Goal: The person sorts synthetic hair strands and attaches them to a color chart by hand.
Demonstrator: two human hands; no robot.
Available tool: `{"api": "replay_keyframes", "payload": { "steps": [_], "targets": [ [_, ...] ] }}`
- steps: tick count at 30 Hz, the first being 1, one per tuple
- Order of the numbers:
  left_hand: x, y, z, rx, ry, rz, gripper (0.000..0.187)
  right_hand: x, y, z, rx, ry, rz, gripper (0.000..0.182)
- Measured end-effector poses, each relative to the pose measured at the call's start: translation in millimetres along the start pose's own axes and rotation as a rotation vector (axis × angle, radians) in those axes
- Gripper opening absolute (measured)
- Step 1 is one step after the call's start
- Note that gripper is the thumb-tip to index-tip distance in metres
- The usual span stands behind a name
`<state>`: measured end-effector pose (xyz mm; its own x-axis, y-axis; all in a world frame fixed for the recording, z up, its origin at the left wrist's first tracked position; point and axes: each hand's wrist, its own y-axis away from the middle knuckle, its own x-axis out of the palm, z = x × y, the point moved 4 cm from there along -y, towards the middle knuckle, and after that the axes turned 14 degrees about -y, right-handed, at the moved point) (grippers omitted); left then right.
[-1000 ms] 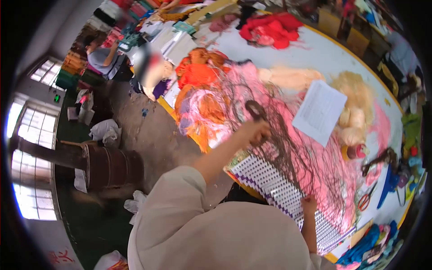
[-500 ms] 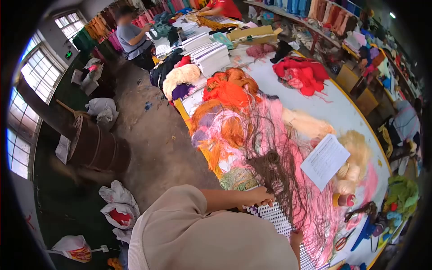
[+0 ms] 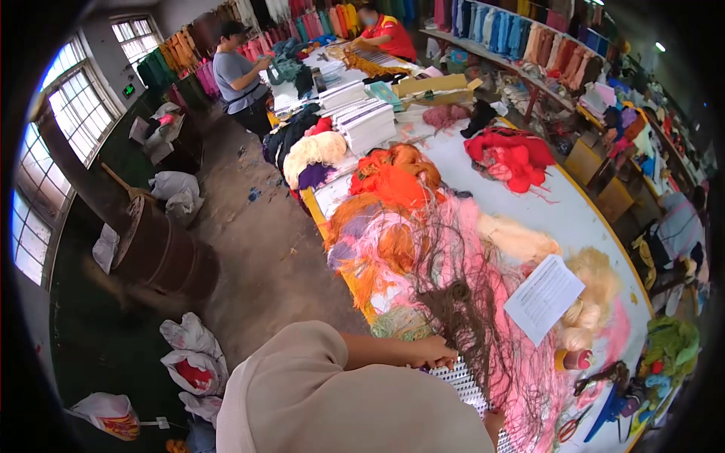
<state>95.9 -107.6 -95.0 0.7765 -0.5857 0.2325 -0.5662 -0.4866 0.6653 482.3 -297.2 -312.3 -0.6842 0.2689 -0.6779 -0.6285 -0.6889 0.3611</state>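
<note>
My left hand [image 3: 433,352] is curled closed at the upper edge of some white cards with rows of dark holes [image 3: 467,383]. Its fingertips meet the lower end of a tangle of dark brown yarn [image 3: 455,306]; what they pinch is too small to make out. Lower down, my right hand [image 3: 494,420] rests by the right side of the same cards, its fingers mostly hidden. Loose pink yarn [image 3: 521,370] spreads beside it, with brown strands lying across. A printed sheet of paper [image 3: 545,298] lies on the yarn to the right.
Orange-red yarn [image 3: 396,177], a red bundle [image 3: 513,158] and stacked white cards [image 3: 365,121] lie farther along the table [image 3: 604,234]. Orange-handled scissors [image 3: 568,430] and a thread cone [image 3: 577,359] are at the right. A rusty drum [image 3: 162,249] stands left. Two people work at the far end.
The view has tilted up slightly, so the far end shows more. My left hand stays at the cards' upper edge, and my right hand stays beside them, slightly lower in view.
</note>
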Motion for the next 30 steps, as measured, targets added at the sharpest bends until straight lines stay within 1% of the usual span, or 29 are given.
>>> {"api": "replay_keyframes", "payload": {
  "steps": [2,3,5,6,8,9,10,12,13,15,17,18,19,20,21,22,23,24,25,26,27,28,30],
  "targets": [
    [-2.8,-2.5,0.7,0.011,-0.001,0.007,0.028,2.3,-1.4,-6.5,0.047,-0.045,-0.011,0.022],
    [-2.6,-4.9,1.8,0.016,0.004,0.016,0.028,2.5,-3.4,-6.5,-0.021,0.036,-0.015,0.022],
    [0.9,-3.4,-1.0,0.011,-0.012,-0.012,0.028,-4.0,3.5,4.1,-0.058,-0.013,0.010,0.023],
    [0.2,-1.4,-3.4,0.006,-0.031,-0.046,0.028,-4.5,4.9,7.6,-0.058,0.022,0.014,0.023],
    [-0.9,-4.2,0.8,-0.004,-0.059,-0.046,0.028,-4.7,10.5,15.0,-0.064,-0.018,-0.004,0.023],
    [1.1,-6.5,3.1,-0.012,-0.086,-0.042,0.028,-7.8,14.4,17.3,-0.071,-0.056,-0.028,0.023],
    [3.5,-5.6,2.1,-0.012,-0.097,-0.017,0.028,-7.5,15.0,16.8,-0.093,-0.027,-0.055,0.023],
    [5.9,-3.7,-0.3,-0.022,-0.083,0.030,0.027,-7.3,15.6,15.8,-0.141,-0.104,-0.052,0.021],
    [8.3,-2.4,-2.4,-0.020,-0.090,0.043,0.027,-8.3,18.4,19.2,-0.109,-0.137,-0.038,0.019],
    [9.6,-0.9,-4.1,-0.045,-0.126,-0.001,0.029,-9.3,22.1,24.9,-0.098,-0.146,-0.049,0.018],
    [10.1,2.7,-8.8,-0.020,-0.079,0.012,0.029,-10.8,24.3,32.4,-0.135,-0.068,-0.072,0.018],
    [7.8,-4.0,-3.0,-0.082,-0.074,0.027,0.028,-11.0,22.5,34.8,-0.098,0.053,-0.084,0.024],
    [6.4,-10.8,2.2,-0.053,-0.042,0.010,0.029,-11.4,24.1,39.9,-0.100,0.024,-0.135,0.026],
    [4.8,-17.1,7.1,-0.025,-0.006,-0.008,0.031,-12.1,20.9,48.8,-0.115,-0.125,-0.207,0.028],
    [1.3,-21.9,11.0,0.009,-0.040,-0.013,0.028,-20.0,21.7,67.7,-0.138,-0.174,-0.223,0.029],
    [1.6,-20.3,8.5,0.018,-0.001,0.000,0.027,-32.4,30.7,113.8,-0.201,-0.268,-0.230,0.033],
    [1.3,-17.0,4.9,0.020,0.042,0.012,0.027,-48.9,44.8,174.7,-0.349,-0.367,-0.206,0.028],
    [0.1,-16.5,3.4,0.008,0.024,0.029,0.026,-68.5,66.9,248.8,-0.272,-0.454,-0.144,0.021],
    [-0.2,-15.5,-0.5,-0.021,0.018,0.016,0.027,-76.9,66.2,284.4,-0.407,-0.501,-0.113,0.013],
    [2.2,-13.3,-2.3,-0.053,0.011,0.004,0.029,-82.5,75.6,328.0,-0.446,-0.810,-0.104,0.020],
    [3.8,-12.3,-4.6,-0.055,-0.019,-0.026,0.026,-88.5,91.4,373.9,-0.466,-0.923,-0.010,0.025],
    [4.4,-15.4,-2.5,-0.058,-0.034,-0.012,0.026,-96.6,117.6,426.1,-0.494,-1.038,0.080,0.030],
    [7.0,-23.6,-0.6,-0.011,-0.022,0.043,0.027,-86.3,156.4,490.7,-0.791,-0.802,0.346,0.035]
  ]
}}
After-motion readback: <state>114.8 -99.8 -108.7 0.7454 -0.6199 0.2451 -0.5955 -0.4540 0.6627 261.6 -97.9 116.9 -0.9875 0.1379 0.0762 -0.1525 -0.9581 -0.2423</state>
